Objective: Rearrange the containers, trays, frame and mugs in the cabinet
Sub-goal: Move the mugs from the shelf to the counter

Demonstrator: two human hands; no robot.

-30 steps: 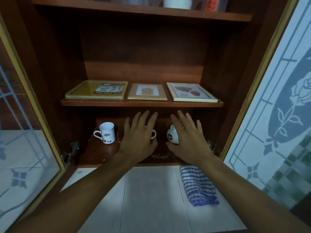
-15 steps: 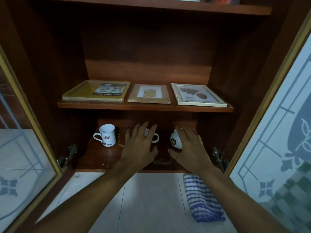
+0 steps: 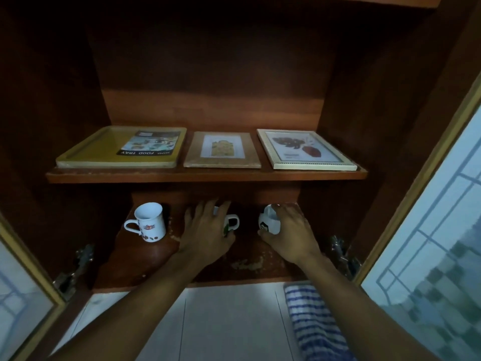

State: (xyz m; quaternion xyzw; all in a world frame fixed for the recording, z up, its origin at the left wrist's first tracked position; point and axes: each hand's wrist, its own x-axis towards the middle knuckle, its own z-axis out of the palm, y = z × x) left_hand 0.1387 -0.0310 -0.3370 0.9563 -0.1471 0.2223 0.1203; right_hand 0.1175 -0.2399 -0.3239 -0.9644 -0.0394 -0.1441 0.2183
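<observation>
Three white mugs stand on the lower cabinet shelf (image 3: 145,267). The left mug (image 3: 150,222), with a red logo, stands free. My left hand (image 3: 205,230) curls over the middle mug (image 3: 232,221); only its handle and a sliver of its side show. My right hand (image 3: 291,231) grips the right mug (image 3: 268,223), fingers over its rim and thumb low on its side. On the shelf above lie a yellow food tray (image 3: 99,149), a brown picture frame (image 3: 222,150) and a white-framed picture (image 3: 304,149), all flat.
Glass cabinet doors stand open at the left (image 3: 18,295) and right (image 3: 429,230), with metal hinges (image 3: 343,254) at the lower corners. Below the cabinet, a blue-striped cloth (image 3: 315,324) lies on a white tiled counter (image 3: 229,321).
Both hands have reached deeper into the lower shelf and closed round the middle and right mugs. The view has moved closer to the cabinet.
</observation>
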